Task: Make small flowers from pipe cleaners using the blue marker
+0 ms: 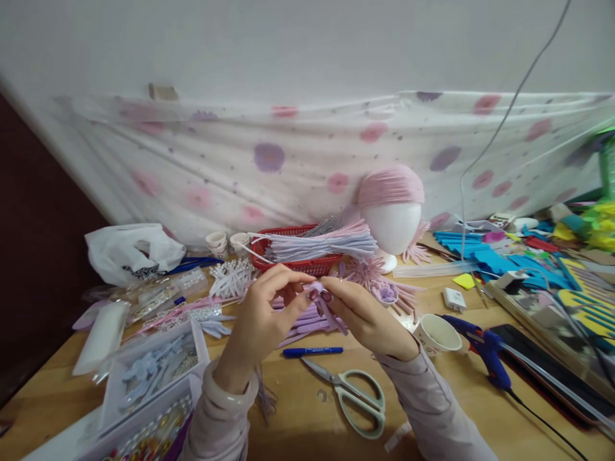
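White, flower-printed sheeting [269,182] hangs behind the red basket [319,266], which sits toward the back of a wooden table [298,410]. Near and to the left of the basket, a white box [200,342] holds pale blue pieces. Just to the basket's right stands a white head form [398,224] wearing a pink covering [391,186]. Across the basket itself lies a bundle of fuzzy stems [319,244] in pale pink and bluish white.

In front of the basket, the left hand [273,306] is pinched, thumb and fingertips together on a small lilac piece; the right hand [362,312] grips the same piece from the other side, its fingers closed together. Beneath them, lilac stems [307,323] lie on the table. Well to the right of the basket is a blue glue gun [485,349]; nearer the wearer than the basket are scissors [339,383] with pale green handles and a blue pen [312,351]. The lilac piece [330,316] is smallest, held before the basket between both hands' fingertips.
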Demonstrator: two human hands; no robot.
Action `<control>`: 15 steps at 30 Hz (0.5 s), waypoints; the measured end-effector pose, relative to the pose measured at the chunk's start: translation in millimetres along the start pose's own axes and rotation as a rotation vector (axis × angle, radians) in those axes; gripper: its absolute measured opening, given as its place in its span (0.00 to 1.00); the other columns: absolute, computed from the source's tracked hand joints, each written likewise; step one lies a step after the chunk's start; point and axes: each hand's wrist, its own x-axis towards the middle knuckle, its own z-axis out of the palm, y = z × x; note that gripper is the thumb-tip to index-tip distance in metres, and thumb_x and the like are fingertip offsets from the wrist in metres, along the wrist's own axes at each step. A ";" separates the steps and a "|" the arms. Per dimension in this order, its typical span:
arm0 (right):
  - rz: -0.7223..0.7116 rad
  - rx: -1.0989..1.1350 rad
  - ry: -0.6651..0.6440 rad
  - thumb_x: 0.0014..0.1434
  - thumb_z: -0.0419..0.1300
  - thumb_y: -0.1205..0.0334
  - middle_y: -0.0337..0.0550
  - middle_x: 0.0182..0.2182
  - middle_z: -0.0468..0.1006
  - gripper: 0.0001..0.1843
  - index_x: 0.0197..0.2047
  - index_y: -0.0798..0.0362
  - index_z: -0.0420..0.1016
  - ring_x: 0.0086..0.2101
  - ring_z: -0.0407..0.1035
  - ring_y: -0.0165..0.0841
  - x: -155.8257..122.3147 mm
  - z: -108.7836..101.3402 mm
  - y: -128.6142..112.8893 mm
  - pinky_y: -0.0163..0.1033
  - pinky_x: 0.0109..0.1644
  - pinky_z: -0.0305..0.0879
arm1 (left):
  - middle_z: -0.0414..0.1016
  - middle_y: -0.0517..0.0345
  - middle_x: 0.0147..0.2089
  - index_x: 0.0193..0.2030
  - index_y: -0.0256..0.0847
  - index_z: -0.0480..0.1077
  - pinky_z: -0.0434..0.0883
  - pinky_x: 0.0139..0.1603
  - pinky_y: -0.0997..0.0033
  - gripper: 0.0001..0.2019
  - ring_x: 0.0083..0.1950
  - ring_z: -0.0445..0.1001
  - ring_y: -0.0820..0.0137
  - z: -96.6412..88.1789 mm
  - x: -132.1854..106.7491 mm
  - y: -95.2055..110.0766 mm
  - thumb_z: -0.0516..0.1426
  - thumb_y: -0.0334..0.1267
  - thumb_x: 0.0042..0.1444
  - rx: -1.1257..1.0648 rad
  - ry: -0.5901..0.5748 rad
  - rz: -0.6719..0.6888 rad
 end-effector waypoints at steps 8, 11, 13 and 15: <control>-0.017 -0.098 0.104 0.66 0.45 0.60 0.44 0.30 0.74 0.12 0.39 0.50 0.69 0.33 0.68 0.35 -10.1 -1.3 0.7 0.38 0.37 0.67 | 0.72 0.56 0.32 0.36 0.41 0.77 0.67 0.31 0.74 0.05 0.33 0.70 0.72 5.5 -0.8 0.1 0.60 0.36 0.54 -0.022 0.077 0.081; 0.014 -0.067 0.082 0.67 0.45 0.58 0.43 0.30 0.74 0.14 0.39 0.50 0.70 0.32 0.68 0.34 -9.9 -4.2 -0.9 0.36 0.36 0.67 | 0.72 0.57 0.31 0.35 0.41 0.78 0.68 0.31 0.73 0.04 0.33 0.70 0.71 8.6 -0.6 -1.0 0.61 0.36 0.53 -0.104 0.069 0.031; 0.050 -0.022 0.060 0.67 0.46 0.59 0.42 0.30 0.74 0.13 0.39 0.52 0.70 0.32 0.68 0.33 -8.5 -5.3 -1.5 0.35 0.35 0.67 | 0.72 0.57 0.31 0.34 0.41 0.78 0.68 0.30 0.73 0.04 0.32 0.70 0.72 10.1 0.1 -3.5 0.62 0.36 0.52 -0.144 0.071 0.016; 0.073 0.007 0.037 0.67 0.46 0.61 0.41 0.30 0.74 0.12 0.39 0.53 0.69 0.31 0.67 0.31 -7.1 -5.2 -1.7 0.34 0.35 0.66 | 0.71 0.56 0.31 0.34 0.40 0.78 0.68 0.30 0.74 0.04 0.32 0.69 0.72 11.0 0.9 -6.5 0.62 0.37 0.52 -0.162 0.075 0.010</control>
